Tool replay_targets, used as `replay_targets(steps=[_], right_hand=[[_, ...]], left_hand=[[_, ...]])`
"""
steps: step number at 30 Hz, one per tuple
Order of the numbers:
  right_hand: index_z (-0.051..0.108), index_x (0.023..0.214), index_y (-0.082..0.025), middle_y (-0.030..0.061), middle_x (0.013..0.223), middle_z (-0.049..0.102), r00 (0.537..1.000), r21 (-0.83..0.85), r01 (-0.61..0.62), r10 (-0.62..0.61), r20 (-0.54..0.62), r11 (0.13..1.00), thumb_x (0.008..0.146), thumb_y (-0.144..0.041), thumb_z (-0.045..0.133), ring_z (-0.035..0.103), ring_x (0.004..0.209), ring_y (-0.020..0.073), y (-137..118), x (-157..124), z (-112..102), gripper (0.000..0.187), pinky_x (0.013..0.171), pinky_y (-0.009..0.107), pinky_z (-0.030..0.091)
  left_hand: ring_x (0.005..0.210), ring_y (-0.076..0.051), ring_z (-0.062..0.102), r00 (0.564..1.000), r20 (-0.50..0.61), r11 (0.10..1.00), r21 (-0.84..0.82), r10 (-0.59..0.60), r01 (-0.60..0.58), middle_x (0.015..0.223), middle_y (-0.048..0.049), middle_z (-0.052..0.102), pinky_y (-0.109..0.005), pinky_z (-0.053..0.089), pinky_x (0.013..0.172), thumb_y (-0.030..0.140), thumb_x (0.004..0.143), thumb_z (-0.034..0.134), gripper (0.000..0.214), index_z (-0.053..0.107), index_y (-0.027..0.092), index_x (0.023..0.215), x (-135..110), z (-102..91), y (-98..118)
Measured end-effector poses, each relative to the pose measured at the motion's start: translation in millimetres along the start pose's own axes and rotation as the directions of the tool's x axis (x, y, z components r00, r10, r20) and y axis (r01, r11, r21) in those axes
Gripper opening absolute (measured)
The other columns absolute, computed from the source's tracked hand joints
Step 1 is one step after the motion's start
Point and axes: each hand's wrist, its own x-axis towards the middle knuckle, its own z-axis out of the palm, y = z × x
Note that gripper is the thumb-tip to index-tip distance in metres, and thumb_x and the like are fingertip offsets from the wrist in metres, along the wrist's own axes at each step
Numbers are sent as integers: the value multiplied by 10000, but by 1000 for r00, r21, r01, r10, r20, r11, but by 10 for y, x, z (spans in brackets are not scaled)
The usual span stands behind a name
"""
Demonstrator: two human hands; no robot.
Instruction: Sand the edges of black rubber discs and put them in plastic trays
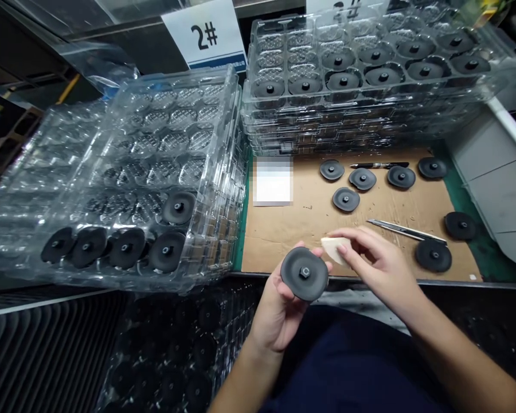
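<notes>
My left hand (pixel 275 315) holds a black rubber diaphragm disc (pixel 304 274) with its central metal-capped stud facing up. Pinched in the fingers of my right hand (pixel 378 264) is a cream-coloured wedge of sponge or abrasive block (pixel 335 249), held close to the disc's rim. On the cardboard sheet (pixel 284 244) before me lie several similar black discs, such as one (pixel 346 199) just beyond my hands. A box cutter (pixel 406 230) lies just past my right fingers.
Stacked clear plastic blister trays (pixel 370 74) stand at the back, with black discs in their pockets. A second stack (pixel 155 172) sits left. A black pen (pixel 378 165), white paper (pixel 273 181), green mat (pixel 468 212), grey bin (pixel 490 166) and "2#" sign (pixel 204 34) surround the cardboard.
</notes>
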Motion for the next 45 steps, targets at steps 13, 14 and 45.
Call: replay_targets(steps=[13, 14, 45], right_hand=[[598, 1062, -138, 63, 903, 626, 886, 39, 444, -445, 128, 895, 898, -135, 454, 571, 813, 139, -624, 39, 49, 218, 752, 267, 470], [586, 1087, -136, 67, 924, 629, 868, 68, 475, -480, 125, 877, 894, -125, 461, 572, 829, 139, -610, 14, 27, 231, 765, 266, 470], [606, 1062, -209, 74, 959, 659, 988, -145, 139, -147, -47, 980, 907, -203, 448, 598, 896, 198, 625, -661, 91, 221, 780, 370, 479]], left_hand=[[1139, -241, 552, 996, -74, 997, 65, 51, -46, 1190, -39, 626, -339, 404, 1014, 388, 675, 747, 560, 577, 265, 1194, 38, 22, 32], [1135, -246, 556, 997, -50, 997, 64, 53, -50, 1183, -33, 628, -350, 399, 1019, 376, 669, 754, 552, 584, 271, 1183, 43, 31, 42], [1171, -253, 514, 816, 304, 388, 762, 493, -518, 1271, -75, 558, -454, 337, 1028, 29, 646, 738, 998, 177, 389, 1389, 47, 65, -175]])
